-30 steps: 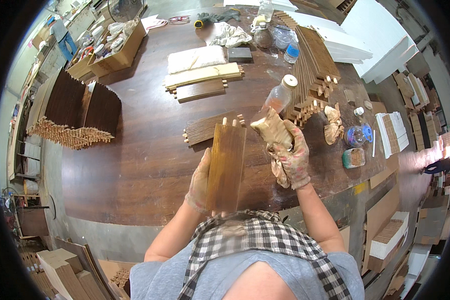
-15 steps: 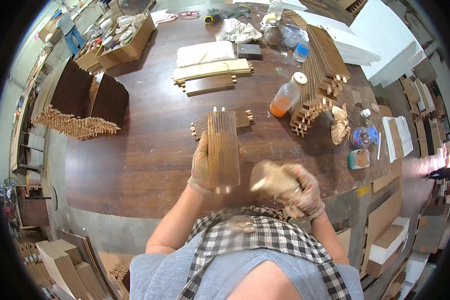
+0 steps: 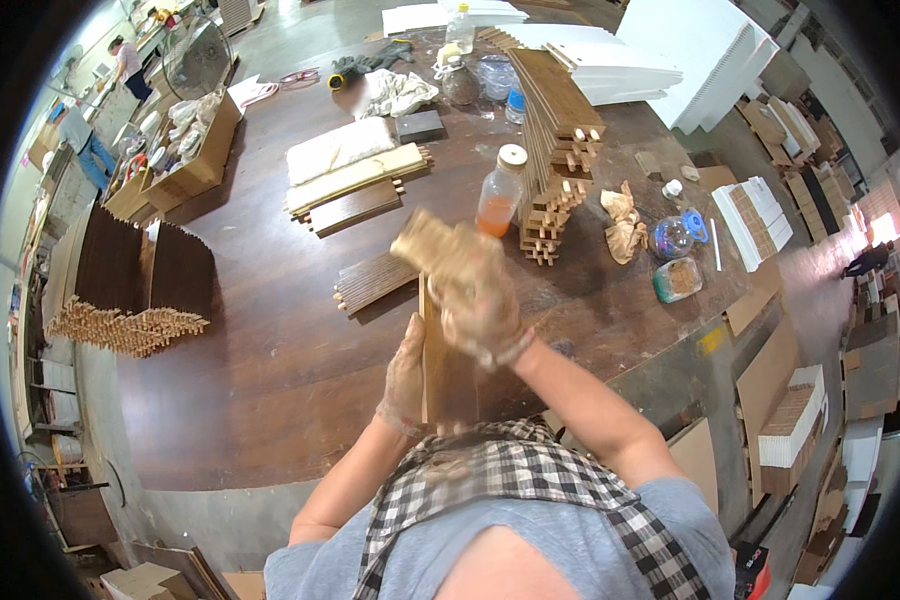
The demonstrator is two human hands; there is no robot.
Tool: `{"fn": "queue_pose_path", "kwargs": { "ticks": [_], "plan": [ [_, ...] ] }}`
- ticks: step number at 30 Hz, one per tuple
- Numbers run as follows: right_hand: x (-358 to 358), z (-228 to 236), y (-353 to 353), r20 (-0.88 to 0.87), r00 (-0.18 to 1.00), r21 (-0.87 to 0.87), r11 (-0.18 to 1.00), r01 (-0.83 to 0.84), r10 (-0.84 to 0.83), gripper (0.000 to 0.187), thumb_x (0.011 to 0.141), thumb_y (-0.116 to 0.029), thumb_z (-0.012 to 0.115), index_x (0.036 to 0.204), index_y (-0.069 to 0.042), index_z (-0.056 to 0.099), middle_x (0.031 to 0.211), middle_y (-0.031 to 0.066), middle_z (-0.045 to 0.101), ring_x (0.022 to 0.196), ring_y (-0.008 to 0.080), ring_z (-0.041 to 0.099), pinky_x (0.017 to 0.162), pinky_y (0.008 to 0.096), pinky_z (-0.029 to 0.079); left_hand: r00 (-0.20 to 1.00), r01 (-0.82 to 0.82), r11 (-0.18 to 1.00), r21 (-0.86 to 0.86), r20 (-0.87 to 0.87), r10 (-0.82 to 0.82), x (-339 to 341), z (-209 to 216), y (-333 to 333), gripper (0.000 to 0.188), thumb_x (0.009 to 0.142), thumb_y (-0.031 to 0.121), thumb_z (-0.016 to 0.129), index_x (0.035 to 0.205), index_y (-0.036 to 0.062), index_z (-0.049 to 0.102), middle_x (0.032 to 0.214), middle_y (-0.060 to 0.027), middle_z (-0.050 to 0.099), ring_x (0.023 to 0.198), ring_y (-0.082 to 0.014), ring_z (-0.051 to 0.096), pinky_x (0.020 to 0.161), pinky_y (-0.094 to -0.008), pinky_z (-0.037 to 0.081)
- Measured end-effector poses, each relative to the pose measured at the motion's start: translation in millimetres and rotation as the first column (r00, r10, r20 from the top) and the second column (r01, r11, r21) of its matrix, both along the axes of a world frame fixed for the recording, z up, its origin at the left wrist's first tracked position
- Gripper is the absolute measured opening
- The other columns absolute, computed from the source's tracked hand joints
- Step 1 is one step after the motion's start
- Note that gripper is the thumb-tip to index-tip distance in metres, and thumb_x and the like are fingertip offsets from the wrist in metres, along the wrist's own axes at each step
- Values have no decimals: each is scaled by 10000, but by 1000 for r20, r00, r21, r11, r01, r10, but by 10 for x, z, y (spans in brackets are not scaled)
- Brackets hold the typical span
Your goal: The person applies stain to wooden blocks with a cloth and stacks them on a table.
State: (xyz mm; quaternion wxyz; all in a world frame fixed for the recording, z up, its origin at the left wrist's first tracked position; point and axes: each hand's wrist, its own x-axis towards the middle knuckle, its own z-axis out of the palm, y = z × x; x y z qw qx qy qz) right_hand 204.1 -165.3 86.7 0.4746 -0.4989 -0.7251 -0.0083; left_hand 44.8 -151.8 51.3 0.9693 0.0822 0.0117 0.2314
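Observation:
My left hand (image 3: 404, 372), in a worn light glove, grips a brown wooden board (image 3: 438, 375) by its left edge. The board stands up close in front of my apron, above the table's near edge. Over its far end is my gloved right hand (image 3: 482, 312), blurred by motion and closed round a tan, cloth-like pad (image 3: 432, 240). The right hand hides much of the board's top. Just beyond, a few brown slats with pale dowel ends (image 3: 375, 281) lie on the table, partly covered by the pad and hand.
A bottle of orange liquid (image 3: 500, 190) stands beside stacked dowelled boards (image 3: 555, 130). Jars (image 3: 678, 280) and crumpled brown paper (image 3: 623, 225) sit at right. Dark boards (image 3: 135, 280) are piled at left, near a cardboard box (image 3: 195, 160). A white bundle (image 3: 340, 150) lies further back.
My right hand has swung up and left with the pad, from beside the board to over its far end. The board has come nearer my body, and the view has shifted.

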Motion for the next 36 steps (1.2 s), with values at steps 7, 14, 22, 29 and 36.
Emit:
{"fn": "queue_pose_path", "kwargs": {
  "ticks": [7,14,22,29,36],
  "plan": [
    [-262,-112,-292,-182,977,108,990,-92,110,650,809,-127,723,1391,-123,435,1261,162,542,1139,362,563,847,470,494,886,-226,921,317,-326,330,4,-403,174,535,1025,476,355,1380,84,437,1338,-94,537,1175,-243,562,976,-399,490],
    [126,209,43,-66,988,300,942,150,-136,436,877,-55,613,1305,-99,545,1196,93,633,1112,241,610,1001,426,450,961,-87,987,136,-248,119,144,62,36,531,1017,460,413,1397,93,469,1333,-104,559,1180,-271,561,988,-435,472],
    [-22,59,-15,-162,983,120,990,-70,89,738,867,-20,606,1498,-216,279,1473,83,455,1373,256,413,1133,437,311,837,-192,944,269,-458,301,133,40,136,539,984,507,480,1320,85,508,1180,-121,614,1009,-251,639,829,-414,552],
    [707,145,477,-930,226,204,918,-341,290,558,935,-217,584,1428,-123,339,1274,77,464,1004,147,537,747,311,492,913,-209,973,100,-336,231,12,227,65,585,985,540,430,1261,34,525,1005,-194,649,827,-331,646,743,-441,539],
    [302,123,356,-390,921,86,996,35,1,746,839,-80,715,1465,-78,309,1241,169,490,1028,273,595,827,409,536,971,-124,981,-149,-224,89,29,62,177,554,1000,490,433,1331,51,502,1198,-175,628,1016,-327,647,868,-487,547]
  ]
}}
